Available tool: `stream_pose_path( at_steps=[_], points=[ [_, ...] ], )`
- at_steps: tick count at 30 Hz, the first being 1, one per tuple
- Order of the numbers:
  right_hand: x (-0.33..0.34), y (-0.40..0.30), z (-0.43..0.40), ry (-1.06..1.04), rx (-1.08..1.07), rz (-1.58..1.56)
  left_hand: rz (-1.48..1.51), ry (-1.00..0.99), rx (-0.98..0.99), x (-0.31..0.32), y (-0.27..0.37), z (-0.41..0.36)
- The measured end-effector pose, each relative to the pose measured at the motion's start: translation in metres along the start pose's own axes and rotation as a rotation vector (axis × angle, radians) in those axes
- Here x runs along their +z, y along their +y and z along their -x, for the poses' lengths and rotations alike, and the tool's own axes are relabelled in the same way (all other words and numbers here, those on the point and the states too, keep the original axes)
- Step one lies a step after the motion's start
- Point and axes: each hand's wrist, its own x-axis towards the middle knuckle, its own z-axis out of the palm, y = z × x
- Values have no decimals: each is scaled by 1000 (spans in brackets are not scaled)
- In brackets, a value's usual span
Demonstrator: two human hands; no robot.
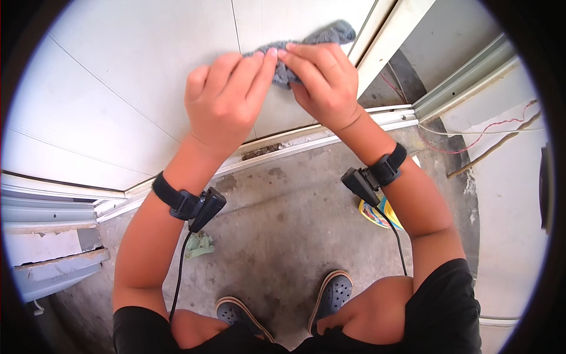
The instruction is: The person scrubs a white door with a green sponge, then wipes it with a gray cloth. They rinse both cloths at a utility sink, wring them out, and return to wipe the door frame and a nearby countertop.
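Note:
A grey cloth [329,34] is bunched up between my two hands, in front of a white panelled door [132,66]. My left hand [225,90] grips the cloth's left part, which its fingers mostly cover. From the other side my right hand [325,79] pinches the cloth, and one end sticks out past its knuckles to the upper right. The fingertips of both hands meet near the cloth's middle. Whether the cloth touches the door surface I cannot tell.
A white sill track [305,139] with dirt in it runs below the door. Behind my right forearm a yellow patterned container [369,214] stands on the concrete floor [274,230]. A green cloth [200,244] lies at left. Wires [482,132] and a stick [495,150] are at right.

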Motion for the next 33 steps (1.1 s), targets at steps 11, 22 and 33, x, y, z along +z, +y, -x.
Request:
stream_pose_path(
  at_steps=[11,22,33],
  points=[
    [-2,-55,137,-574,105,-192,274,-438,196,19,54,128],
    [-32,-61,99,-768,125,-270,425,-621,191,-20,56,85],
    [-93,47,-116,169,-34,261,175,348,76,-13,-8,-144]
  ],
)
